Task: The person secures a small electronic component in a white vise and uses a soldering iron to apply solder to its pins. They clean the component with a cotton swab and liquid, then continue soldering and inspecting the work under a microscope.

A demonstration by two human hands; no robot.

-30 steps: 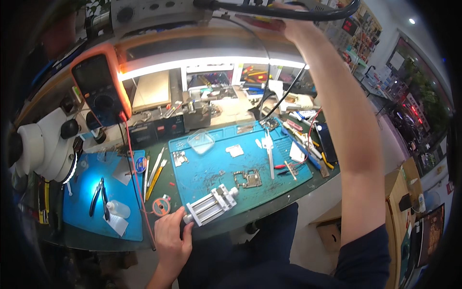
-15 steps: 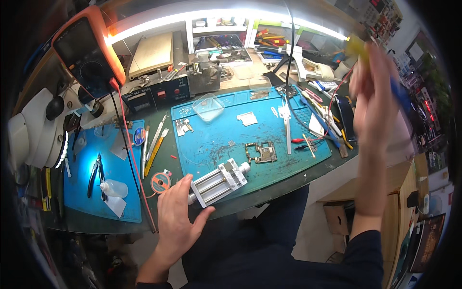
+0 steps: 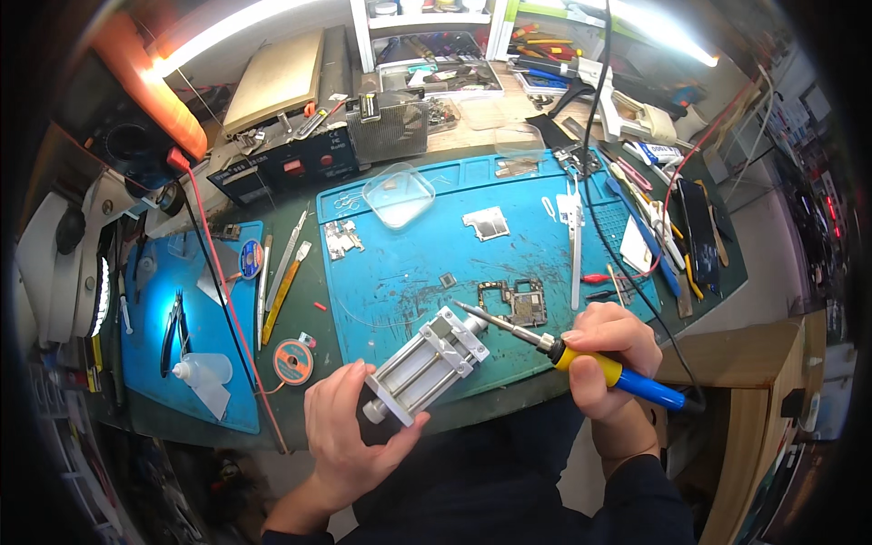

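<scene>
My left hand [image 3: 352, 442] grips the near end of a small silver clamping vise [image 3: 422, 371] with its thumb and fingers. The vise lies tilted over the front edge of the blue mat [image 3: 400, 282]. In my right hand [image 3: 610, 363] is a soldering iron [image 3: 627, 377] with a yellow and blue handle, held like a pen. Its tip points left and shows just above the vise's far end. Behind the tip lies a phone circuit board [image 3: 516, 302], with a small square chip [image 3: 446, 281] to its left.
A clear plastic box [image 3: 399, 196] and a metal shield plate [image 3: 486, 223] rest on the mat. Tweezers [image 3: 574, 245] and other tools lie at right. The iron's black cable [image 3: 668, 336] loops on the right. Left stand a solder wire spool [image 3: 292, 363], a white bottle [image 3: 202, 370] and pliers [image 3: 174, 336].
My right hand has come down from the upper right to the vise, bringing the soldering iron. My left hand still holds the vise. The view has shifted somewhat.
</scene>
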